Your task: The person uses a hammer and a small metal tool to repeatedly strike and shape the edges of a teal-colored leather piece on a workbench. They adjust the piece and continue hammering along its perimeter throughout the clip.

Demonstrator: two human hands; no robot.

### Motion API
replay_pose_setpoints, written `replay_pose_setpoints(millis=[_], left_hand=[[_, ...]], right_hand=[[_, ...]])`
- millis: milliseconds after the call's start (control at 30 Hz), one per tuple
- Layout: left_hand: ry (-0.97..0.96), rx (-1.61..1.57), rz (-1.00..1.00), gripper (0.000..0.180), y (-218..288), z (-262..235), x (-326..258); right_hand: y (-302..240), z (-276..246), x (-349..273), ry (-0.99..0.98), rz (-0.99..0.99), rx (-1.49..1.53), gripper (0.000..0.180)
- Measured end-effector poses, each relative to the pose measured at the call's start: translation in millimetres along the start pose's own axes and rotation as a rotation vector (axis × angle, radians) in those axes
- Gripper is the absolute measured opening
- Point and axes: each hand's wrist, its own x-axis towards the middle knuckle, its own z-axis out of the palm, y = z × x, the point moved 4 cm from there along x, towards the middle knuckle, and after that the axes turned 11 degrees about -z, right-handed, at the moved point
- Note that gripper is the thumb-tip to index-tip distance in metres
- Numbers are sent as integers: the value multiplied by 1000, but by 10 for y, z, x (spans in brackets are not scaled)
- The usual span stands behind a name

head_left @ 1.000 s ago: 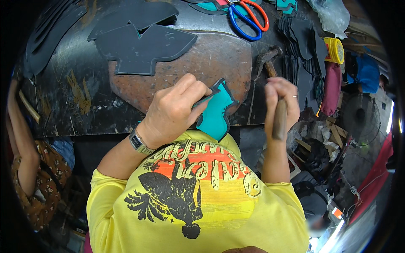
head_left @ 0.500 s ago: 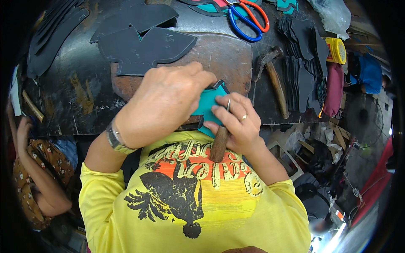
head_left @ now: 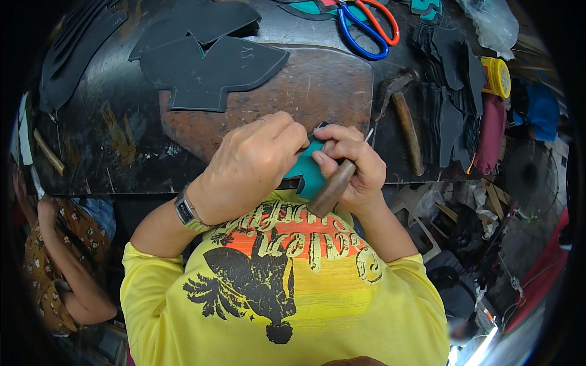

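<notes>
A teal piece of sheet material (head_left: 308,171) with dark folded edges is held up over the table's near edge, between both hands. My left hand (head_left: 253,158), with a watch at the wrist, has its fingers closed on the piece's left side; the fingertips are mostly hidden behind the knuckles. My right hand (head_left: 357,160) pinches the far right edge of the piece with thumb and forefinger. That same hand also grips an awl (head_left: 331,190): its wooden handle slants down toward the shirt, and its thin metal tip sticks out beyond the knuckles, up and to the right.
Beyond the hands, dark cut pieces (head_left: 207,73) lie partly over a worn board (head_left: 323,85). Scissors (head_left: 366,36) with blue and red handles sit at the back. To the right are a hammer (head_left: 408,131), stacked dark pieces (head_left: 448,110) and a yellow tub (head_left: 497,77). A person (head_left: 70,262) sits at left.
Both hands have shifted slightly along the teal piece. My right hand has turned, swinging the awl from nearly upright to a slant, and its fingers have moved to the piece's far edge.
</notes>
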Motion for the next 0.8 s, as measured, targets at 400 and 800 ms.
replay_pose_setpoints(millis=[400,800], left_hand=[[69,-25,175,16,-59,77,-80],[86,-30,-1,21,-93,29,-36]], right_hand=[[24,20,-16,-6,-106,-27,29],[-21,68,-37,-87,-123,-158,23]])
